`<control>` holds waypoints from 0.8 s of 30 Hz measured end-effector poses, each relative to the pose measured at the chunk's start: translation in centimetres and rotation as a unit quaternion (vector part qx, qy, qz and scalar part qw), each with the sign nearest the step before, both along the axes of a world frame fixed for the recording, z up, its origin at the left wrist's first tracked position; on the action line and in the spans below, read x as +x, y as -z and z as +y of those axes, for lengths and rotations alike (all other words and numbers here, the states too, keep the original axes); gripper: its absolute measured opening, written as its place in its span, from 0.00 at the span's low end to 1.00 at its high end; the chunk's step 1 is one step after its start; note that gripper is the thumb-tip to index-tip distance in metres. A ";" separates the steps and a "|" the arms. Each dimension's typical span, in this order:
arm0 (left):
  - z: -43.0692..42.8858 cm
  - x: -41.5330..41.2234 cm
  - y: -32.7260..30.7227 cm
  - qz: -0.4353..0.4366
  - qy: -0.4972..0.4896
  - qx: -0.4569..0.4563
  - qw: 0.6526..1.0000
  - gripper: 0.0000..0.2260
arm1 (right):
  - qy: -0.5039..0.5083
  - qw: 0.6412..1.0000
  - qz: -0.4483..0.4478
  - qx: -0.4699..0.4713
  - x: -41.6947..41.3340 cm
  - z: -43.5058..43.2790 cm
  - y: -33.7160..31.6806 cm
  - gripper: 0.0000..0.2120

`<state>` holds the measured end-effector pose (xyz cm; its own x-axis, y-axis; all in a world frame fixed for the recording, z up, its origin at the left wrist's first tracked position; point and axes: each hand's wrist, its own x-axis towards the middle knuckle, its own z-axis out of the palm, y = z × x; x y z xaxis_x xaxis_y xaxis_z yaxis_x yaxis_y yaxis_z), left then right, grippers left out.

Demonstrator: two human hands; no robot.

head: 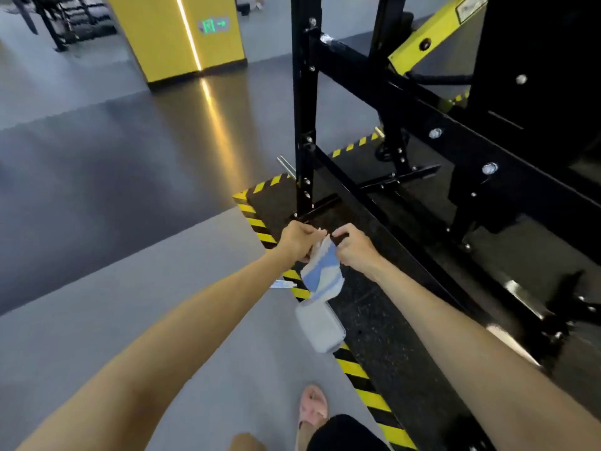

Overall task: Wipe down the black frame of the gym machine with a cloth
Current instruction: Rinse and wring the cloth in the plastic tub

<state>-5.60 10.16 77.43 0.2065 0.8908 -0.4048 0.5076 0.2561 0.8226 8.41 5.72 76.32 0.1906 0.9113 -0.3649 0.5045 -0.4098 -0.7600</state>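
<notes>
The black frame (422, 118) of the gym machine fills the right side, with an upright post (304, 102) and long slanted bars studded with bolts. In front of me, both hands hold a white and blue cloth (322, 271) that hangs down between them. My left hand (297, 239) pinches its upper left edge and my right hand (356, 247) grips its upper right edge. The cloth hangs to the left of the lower frame bar and touches no part of it.
A grey pouch (320, 325) lies on the floor at the edge of the yellow and black striped mat (367, 369) under the machine. A yellow pillar (175, 37) stands at the back. My sandalled foot (312, 405) is on the grey floor.
</notes>
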 end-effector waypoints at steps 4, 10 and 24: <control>4.4 0.1 6.5 0.023 -0.044 -0.061 0.997 0.10 | 0.033 0.995 -0.081 -0.048 0.8 1.6 5.6 0.07; 9.7 -0.3 17.7 0.106 0.047 -0.076 0.990 0.13 | 0.191 0.969 -0.085 -0.133 1.1 1.9 15.4 0.19; 14.4 -1.0 45.9 0.109 0.105 -0.119 0.981 0.09 | 0.542 0.819 0.067 -0.174 -2.7 -0.9 47.2 0.06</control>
<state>-6.62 24.57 31.55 0.2596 0.7128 -0.6516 0.7273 0.2995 0.6175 5.68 4.78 29.10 0.7558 0.0687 -0.6512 -0.3785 -0.7657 -0.5201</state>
